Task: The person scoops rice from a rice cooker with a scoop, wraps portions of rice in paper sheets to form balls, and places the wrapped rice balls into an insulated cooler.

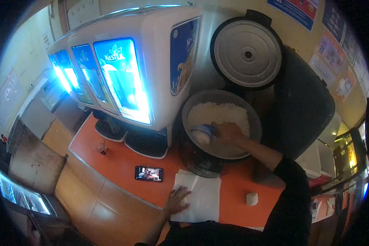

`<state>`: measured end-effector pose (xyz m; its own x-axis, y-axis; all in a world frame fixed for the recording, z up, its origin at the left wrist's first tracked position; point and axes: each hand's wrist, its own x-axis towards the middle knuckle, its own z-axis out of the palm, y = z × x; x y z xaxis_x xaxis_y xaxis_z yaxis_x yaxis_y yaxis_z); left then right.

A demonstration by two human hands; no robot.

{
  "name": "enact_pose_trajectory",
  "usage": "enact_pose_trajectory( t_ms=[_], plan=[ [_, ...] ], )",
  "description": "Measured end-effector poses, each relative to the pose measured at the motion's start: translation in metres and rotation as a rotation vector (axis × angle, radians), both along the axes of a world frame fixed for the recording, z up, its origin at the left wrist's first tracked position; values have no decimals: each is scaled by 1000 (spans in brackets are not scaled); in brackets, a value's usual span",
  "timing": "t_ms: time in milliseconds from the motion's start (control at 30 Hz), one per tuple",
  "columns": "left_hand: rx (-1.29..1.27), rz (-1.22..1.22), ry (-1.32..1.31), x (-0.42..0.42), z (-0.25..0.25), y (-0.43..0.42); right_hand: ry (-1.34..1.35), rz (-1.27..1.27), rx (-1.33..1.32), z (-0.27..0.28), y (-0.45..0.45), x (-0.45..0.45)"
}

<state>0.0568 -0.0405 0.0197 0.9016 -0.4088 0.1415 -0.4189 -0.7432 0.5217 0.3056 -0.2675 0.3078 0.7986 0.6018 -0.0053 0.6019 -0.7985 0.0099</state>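
My right hand reaches into the cooker pot and grips a blue scoop. The scoop's mouth sits among the white rice, with some rice in or just in front of it. Fingers partly hide the scoop's handle. On the orange counter, my left hand lies flat with fingers spread over the left edge of a sheet of white paper. The cooker's round lid stands raised behind the pot.
A lit drink dispenser stands left of the pot, with black drip trays below. A phone and a small glass rest on the orange counter. Right of the paper sits a small white block.
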Motion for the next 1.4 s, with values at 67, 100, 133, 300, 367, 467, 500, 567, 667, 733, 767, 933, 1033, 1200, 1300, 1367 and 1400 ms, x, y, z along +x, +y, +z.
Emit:
enact_pose_trajectory(
  t_ms=[67, 100, 133, 300, 367, 467, 500, 567, 667, 733, 767, 933, 1033, 1200, 1300, 1367, 1400],
  plan=[
    [11, -14, 21, -1, 0, -1, 202, -118, -88, 17, -2, -15],
    [-13, -17, 17, 1, 2, 0, 206, -128, -89, 16, -13, -20],
    [-36, -20, 16, 0, 3, 1, 204, -71, -87, 14, -29, -24],
    [-64, -17, 32, -1, 1, 1, 213, 18, -46, -7, -59, -27],
    [-82, -24, 22, 0, -5, 1, 180, -49, -52, -12, -53, -27],
    [-32, -21, 24, -2, -8, 0, 260, -36, -25, -10, -67, -24],
    [-24, -31, 40, -1, -4, 0, 261, -30, -22, -17, -81, -11],
    [-5, -40, 55, -3, -2, 4, 341, 91, 186, -34, -109, 25],
    [65, -52, 46, -3, -7, 3, 407, -171, 312, 6, -118, 6],
    [-64, -71, 107, 1, -2, 6, 561, -373, 478, 44, -103, -37],
    [-67, -73, 122, 1, 0, 5, 713, -571, 641, 58, -94, -57],
    [38, -135, 52, 6, -6, 7, 915, -637, 802, 53, -63, -156],
    [-74, -138, 125, 11, -25, 6, 1165, -806, 801, 26, -40, -210],
    [-103, -118, 203, 13, -18, 8, 1327, -829, 906, -161, -42, -245],
    [-53, -126, 158, 15, -27, 10, 856, -801, 589, -268, -39, -247],
    [-30, -133, 115, 12, -36, 10, 477, -697, 331, -272, -25, -254],
    [-28, -122, 133, 14, -37, 10, 245, -675, 326, -252, -7, -258]
  ],
)
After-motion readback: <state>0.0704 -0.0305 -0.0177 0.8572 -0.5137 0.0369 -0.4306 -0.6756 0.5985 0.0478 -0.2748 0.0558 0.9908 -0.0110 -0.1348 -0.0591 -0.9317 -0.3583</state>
